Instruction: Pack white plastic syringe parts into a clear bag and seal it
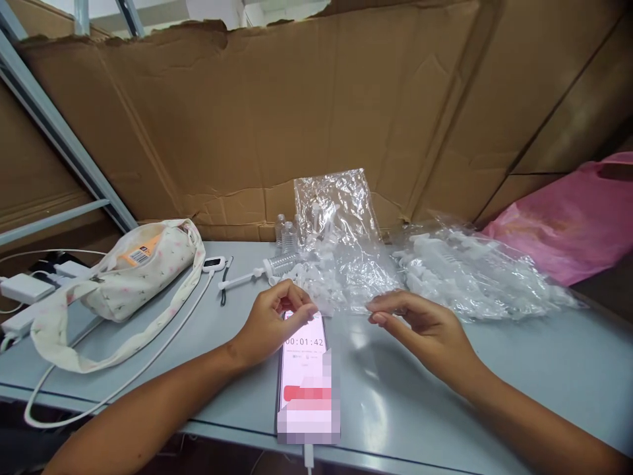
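Note:
A clear plastic bag lies crumpled in front of me, its far end raised against the cardboard, with small white plastic parts showing at its left. My left hand is closed, thumb and forefinger pinching at the bag's near left edge above the phone. On the right, my right hand pinches the near edge of the same bag between thumb and fingertips. Left of the bag lies a clear ribbed bottle with a white stem. Several clear bottles stand behind it.
A phone with a running timer lies below my left hand. A second bag of white parts sits right, beside a pink bag. At left are a floral pouch and a white cable. Cardboard walls the back.

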The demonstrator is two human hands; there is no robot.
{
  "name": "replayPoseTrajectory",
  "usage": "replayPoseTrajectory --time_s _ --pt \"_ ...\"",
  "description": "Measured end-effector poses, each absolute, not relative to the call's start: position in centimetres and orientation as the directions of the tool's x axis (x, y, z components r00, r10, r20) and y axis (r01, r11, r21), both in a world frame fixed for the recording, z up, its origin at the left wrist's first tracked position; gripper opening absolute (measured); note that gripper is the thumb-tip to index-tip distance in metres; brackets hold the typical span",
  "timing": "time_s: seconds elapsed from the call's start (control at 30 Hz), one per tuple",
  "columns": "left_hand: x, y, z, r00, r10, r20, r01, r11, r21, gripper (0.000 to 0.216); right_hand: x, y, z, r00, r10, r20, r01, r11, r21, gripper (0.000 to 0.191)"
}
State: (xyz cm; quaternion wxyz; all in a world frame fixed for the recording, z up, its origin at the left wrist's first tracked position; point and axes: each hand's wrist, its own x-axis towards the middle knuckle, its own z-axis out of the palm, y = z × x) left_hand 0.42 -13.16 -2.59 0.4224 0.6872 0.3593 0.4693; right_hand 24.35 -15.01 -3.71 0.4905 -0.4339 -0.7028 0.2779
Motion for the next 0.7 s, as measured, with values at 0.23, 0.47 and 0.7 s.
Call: replayPoseTrajectory --time_s 0.23,0.47,0.7 --pt "0.6 -13.4 -3.5 0.319 0.880 0.351 0.096 -0.398 0.912 0.013 24.3 -14.9 -4.1 -0.234 0.924 0.303 0.111 0.335 -0.936 0.046" --pt "0.4 -13.3 -3.9 0.468 0.841 0.272 -0.062 -0.275 0.959 0.046 23.9 -15.2 -3.9 -0.218 0.919 0.328 0.075 0.351 -0.933 0.028" --pt "1.2 -14.1 -4.1 0.544 0.802 0.248 -0.067 -0.253 0.965 0.049 23.1 -16.4 -5.0 -0.283 0.861 0.422 0.142 0.473 -0.870 0.027"
